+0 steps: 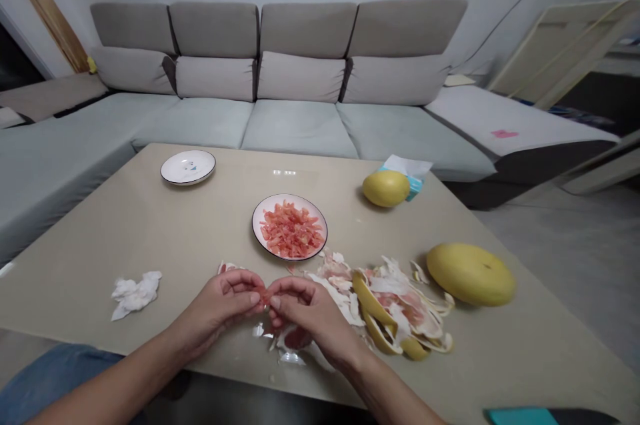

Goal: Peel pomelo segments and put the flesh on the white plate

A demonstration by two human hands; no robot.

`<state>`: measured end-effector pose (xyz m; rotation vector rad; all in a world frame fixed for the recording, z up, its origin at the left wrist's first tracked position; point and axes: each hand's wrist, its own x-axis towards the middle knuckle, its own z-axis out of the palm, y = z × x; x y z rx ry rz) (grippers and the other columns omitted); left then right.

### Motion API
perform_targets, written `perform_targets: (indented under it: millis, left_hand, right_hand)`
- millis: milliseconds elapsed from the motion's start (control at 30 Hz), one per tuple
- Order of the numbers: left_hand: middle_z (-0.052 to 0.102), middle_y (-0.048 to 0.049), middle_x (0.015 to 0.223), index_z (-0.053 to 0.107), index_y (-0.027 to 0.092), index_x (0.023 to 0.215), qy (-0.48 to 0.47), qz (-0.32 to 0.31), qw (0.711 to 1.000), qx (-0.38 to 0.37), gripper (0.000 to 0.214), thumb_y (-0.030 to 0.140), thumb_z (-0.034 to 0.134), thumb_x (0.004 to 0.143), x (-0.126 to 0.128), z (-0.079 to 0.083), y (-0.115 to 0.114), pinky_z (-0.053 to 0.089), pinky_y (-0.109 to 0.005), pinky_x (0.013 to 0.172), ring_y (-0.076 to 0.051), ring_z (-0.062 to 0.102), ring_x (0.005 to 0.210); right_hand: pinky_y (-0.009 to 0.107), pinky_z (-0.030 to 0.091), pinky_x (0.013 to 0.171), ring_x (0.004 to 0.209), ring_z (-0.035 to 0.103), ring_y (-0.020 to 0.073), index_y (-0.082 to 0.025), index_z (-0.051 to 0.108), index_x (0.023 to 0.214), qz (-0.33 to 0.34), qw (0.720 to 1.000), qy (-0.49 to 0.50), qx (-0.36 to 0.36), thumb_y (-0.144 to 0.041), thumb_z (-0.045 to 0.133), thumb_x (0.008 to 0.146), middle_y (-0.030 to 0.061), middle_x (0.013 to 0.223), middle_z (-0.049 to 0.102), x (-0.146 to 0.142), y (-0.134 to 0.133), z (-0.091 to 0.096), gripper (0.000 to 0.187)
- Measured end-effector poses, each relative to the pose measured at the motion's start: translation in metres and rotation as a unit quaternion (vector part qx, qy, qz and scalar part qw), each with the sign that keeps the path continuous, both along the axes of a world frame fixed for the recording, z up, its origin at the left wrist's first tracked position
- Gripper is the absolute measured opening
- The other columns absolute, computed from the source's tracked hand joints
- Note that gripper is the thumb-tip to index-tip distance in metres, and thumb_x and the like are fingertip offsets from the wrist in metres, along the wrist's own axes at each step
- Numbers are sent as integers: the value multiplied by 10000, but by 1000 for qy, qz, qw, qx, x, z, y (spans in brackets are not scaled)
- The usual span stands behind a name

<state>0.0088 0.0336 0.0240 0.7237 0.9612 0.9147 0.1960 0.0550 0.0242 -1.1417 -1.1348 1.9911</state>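
Observation:
Near the front of the table, my left hand [227, 301] and my right hand [310, 311] meet fingertip to fingertip. Both are closed in a pinch on a small piece of red pomelo flesh [263, 296]. Just beyond them stands a white plate with a dark rim [259, 236], heaped with loose pomelo flesh [291, 230]. A pile of pomelo peel [375, 311], yellow rind and white pith, lies right of my right hand. Partly hidden behind my left hand is another pomelo scrap [227, 267]. Under my right hand rests a reddish piece [295, 338], partly covered.
Two whole yellow pomelos, a nearer one [470, 273] and a farther one [386, 188], sit at the right. A blue tissue pack [415, 186] is behind the farther one. A second plate [188, 167] stands far left. Crumpled tissue [136, 294] lies left. A grey sofa [300, 125] borders the table.

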Motion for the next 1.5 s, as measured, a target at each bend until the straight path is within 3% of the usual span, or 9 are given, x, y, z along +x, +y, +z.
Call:
perform_targets:
  millis: [267, 567, 767, 833, 900, 1000, 1233, 1367, 1500]
  left_hand:
    - [710, -72, 970, 660, 139, 1035, -110, 45, 991, -61, 245, 91, 703, 799, -1, 0, 1, 540, -200, 867, -123, 686, 909]
    - [733, -111, 964, 676, 88, 998, -148, 76, 982, -89, 181, 51, 660, 822, 1, -1, 4, 564, -197, 855, -138, 712, 881]
    - [733, -129, 995, 685, 82, 991, -152, 78, 980, -104, 171, 47, 649, 827, 0, -4, 5, 567, -204, 869, -157, 711, 912]
    - [730, -128, 1004, 695, 78, 989, -138, 83, 981, -104, 177, 35, 645, 824, 0, -6, 6, 564, -209, 886, -163, 700, 945]
    - [722, -130, 1033, 711, 72, 970, -121, 86, 983, -107, 176, 19, 644, 817, 1, -8, 6, 560, -198, 892, -157, 691, 957]
    - [714, -116, 1058, 733, 80, 930, -100, 81, 985, -115, 174, 2, 663, 791, 2, -10, 5, 558, -163, 875, -138, 690, 938]
    - [710, -71, 968, 733, 127, 942, -76, 72, 988, -109, 221, 67, 761, 731, 2, -13, 3, 552, -185, 874, -129, 687, 896]
    - [690, -52, 999, 718, 157, 952, -47, 43, 994, -84, 209, 175, 770, 750, 2, -13, 1, 532, -218, 888, -122, 670, 891]
    - [686, -32, 933, 704, 160, 887, 7, 25, 999, -30, 176, 258, 763, 753, 4, -9, -1, 516, -220, 808, -111, 650, 803]
  right_hand:
    - [175, 475, 446, 594, 671, 146, -165, 643, 912, -1, 999, 34, -8, -458, 782, 672, -12, 664, 645, 2, 2, -1, 403]
    - [258, 550, 577, 603, 621, 121, -170, 656, 877, -19, 997, 80, 10, -420, 789, 688, -12, 692, 637, 6, 7, -9, 340]
    - [241, 533, 651, 700, 631, 126, -170, 691, 886, -59, 994, 1, 96, -427, 746, 724, 31, 854, 688, 17, 25, -17, 309]
    - [278, 539, 678, 748, 643, 160, -168, 699, 899, -106, 972, -95, 187, -443, 701, 756, 56, 898, 707, 25, 37, -22, 311]
    - [319, 534, 711, 770, 644, 187, -168, 702, 906, -167, 929, -180, 275, -451, 675, 768, 71, 911, 713, 34, 49, -28, 316]
    - [356, 517, 765, 809, 641, 213, -172, 706, 906, -209, 896, -220, 324, -438, 659, 772, 84, 928, 705, 44, 62, -36, 301]
    - [379, 513, 816, 863, 646, 227, -199, 733, 905, -198, 870, -243, 381, -327, 618, 788, 80, 956, 710, 36, 72, -44, 208]
    - [376, 498, 883, 1022, 619, 232, -206, 708, 1024, -193, 872, -237, 382, -308, 572, 825, 90, 1151, 669, 31, 68, -35, 262]
    - [322, 542, 725, 798, 671, 198, -194, 719, 941, -126, 901, -220, 352, -331, 588, 842, 65, 922, 724, 24, 41, -18, 214]
